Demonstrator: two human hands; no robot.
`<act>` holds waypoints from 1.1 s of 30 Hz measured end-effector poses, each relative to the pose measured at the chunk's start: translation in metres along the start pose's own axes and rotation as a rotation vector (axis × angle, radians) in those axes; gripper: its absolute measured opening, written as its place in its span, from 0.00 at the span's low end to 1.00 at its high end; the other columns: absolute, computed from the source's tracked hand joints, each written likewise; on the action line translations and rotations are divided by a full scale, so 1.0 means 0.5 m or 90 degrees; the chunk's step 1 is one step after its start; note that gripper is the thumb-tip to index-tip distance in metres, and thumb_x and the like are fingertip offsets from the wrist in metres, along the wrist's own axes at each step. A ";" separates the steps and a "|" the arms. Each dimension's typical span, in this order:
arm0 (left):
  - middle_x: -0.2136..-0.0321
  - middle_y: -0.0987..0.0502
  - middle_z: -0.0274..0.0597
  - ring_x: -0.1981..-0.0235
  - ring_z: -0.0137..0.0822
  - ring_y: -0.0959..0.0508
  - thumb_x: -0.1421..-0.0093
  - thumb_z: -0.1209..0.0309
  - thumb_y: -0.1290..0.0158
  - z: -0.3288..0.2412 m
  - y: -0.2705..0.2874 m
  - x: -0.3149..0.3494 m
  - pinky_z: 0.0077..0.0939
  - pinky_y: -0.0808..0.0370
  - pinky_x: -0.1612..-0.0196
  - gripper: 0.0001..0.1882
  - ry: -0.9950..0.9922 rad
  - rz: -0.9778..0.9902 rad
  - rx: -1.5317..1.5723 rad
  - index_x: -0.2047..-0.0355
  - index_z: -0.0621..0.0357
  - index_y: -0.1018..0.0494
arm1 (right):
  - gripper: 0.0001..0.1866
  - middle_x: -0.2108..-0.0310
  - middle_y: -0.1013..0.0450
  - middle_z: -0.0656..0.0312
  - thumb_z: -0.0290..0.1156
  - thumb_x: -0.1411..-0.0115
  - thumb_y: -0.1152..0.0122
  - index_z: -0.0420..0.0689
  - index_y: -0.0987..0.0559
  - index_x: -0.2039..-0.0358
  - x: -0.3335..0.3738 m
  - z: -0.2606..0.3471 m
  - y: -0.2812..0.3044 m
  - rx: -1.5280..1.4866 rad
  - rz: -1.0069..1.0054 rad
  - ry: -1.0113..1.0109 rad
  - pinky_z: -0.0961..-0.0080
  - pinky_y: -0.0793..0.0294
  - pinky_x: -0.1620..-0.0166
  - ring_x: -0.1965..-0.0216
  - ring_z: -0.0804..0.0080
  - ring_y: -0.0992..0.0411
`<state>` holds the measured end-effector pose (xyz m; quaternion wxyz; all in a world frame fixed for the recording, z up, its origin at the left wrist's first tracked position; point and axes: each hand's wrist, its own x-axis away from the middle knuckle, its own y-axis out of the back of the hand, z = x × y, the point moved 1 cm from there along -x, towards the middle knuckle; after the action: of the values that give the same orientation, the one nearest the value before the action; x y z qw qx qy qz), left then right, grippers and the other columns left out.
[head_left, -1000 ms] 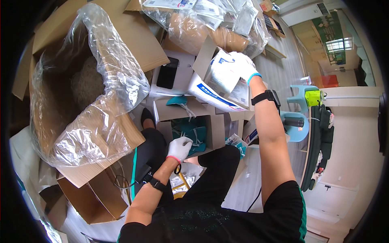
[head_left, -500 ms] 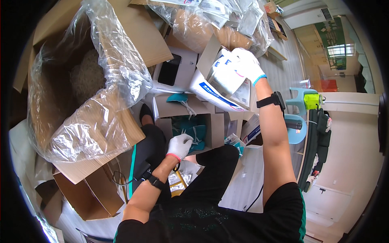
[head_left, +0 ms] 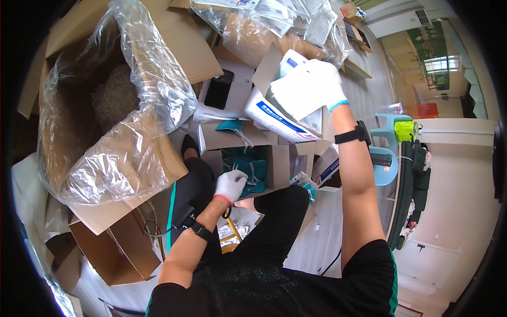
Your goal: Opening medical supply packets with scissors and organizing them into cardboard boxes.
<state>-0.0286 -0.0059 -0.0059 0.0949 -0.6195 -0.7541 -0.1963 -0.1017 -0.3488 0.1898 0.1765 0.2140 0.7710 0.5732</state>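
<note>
My right hand (head_left: 326, 83), in a white glove with a blue cuff, is closed on a flat white packet (head_left: 297, 94). It holds the packet over an open white and blue carton (head_left: 280, 120), where more packets lie. My left hand (head_left: 231, 186), gloved in white with a pink cuff, rests at the near edge of a box (head_left: 281, 168) of teal face masks (head_left: 253, 171). Its fingers are curled together; whether a mask strap is between them is hidden. One teal mask (head_left: 229, 125) with white straps lies on that box's raised flap.
A large cardboard box (head_left: 90, 174) lined with clear plastic stands at the left. Below it is an open brown box (head_left: 113, 256). A white device (head_left: 226, 90) with a black screen sits behind the masks. Plastic-bagged packets (head_left: 317, 24) are piled at the back; blue stools (head_left: 384, 166) stand right.
My right hand has tilted the white packet, so its plain broad side now shows above the carton. My left hand has shifted only slightly beside the mask box.
</note>
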 end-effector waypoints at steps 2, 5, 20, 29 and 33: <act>0.69 0.19 0.49 0.66 0.46 0.19 0.46 0.69 0.45 0.001 0.003 0.003 0.32 0.23 0.59 0.09 -0.029 -0.023 0.001 0.67 0.57 0.19 | 0.11 0.69 0.23 0.54 0.37 0.44 0.42 0.44 0.20 0.66 0.021 -0.018 0.035 -0.040 -0.058 -0.028 0.66 0.25 0.64 0.68 0.58 0.23; 0.67 0.19 0.48 0.64 0.43 0.19 0.44 0.69 0.45 -0.018 0.002 0.003 0.29 0.24 0.57 0.10 -0.020 0.024 -0.021 0.65 0.59 0.20 | 0.09 0.70 0.22 0.57 0.33 0.44 0.41 0.43 0.19 0.66 0.084 -0.098 0.034 -0.020 -0.154 -0.072 0.70 0.24 0.64 0.69 0.63 0.23; 0.46 0.32 0.40 0.54 0.29 0.30 0.42 0.49 0.43 -0.208 0.056 0.019 0.21 0.33 0.53 0.45 -0.374 0.241 0.576 0.33 0.59 0.48 | 0.16 0.59 0.24 0.62 0.34 0.38 0.44 0.36 0.23 0.55 0.418 0.130 0.108 -1.112 -0.101 -0.504 0.81 0.30 0.53 0.58 0.78 0.28; 0.64 0.25 0.32 0.63 0.22 0.27 0.36 0.68 0.46 -0.183 -0.033 0.180 0.19 0.29 0.58 0.12 -0.128 0.204 0.455 0.54 0.59 0.28 | 0.18 0.57 0.25 0.61 0.30 0.41 0.39 0.37 0.25 0.51 0.675 0.363 0.082 -1.235 -0.148 -0.675 0.78 0.29 0.50 0.56 0.75 0.28; 0.67 0.24 0.34 0.64 0.24 0.27 0.34 0.63 0.50 -0.118 -0.011 0.238 0.20 0.29 0.58 0.14 -0.019 0.194 0.296 0.58 0.62 0.26 | 0.25 0.58 0.26 0.63 0.23 0.49 0.31 0.39 0.27 0.49 0.771 0.472 0.078 -1.080 -0.192 -0.766 0.78 0.28 0.50 0.57 0.76 0.29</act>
<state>-0.0656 0.0756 0.0927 0.2517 -0.6902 -0.6784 0.0075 -0.3009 0.0572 0.1507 0.6919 0.1717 -0.0791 0.6968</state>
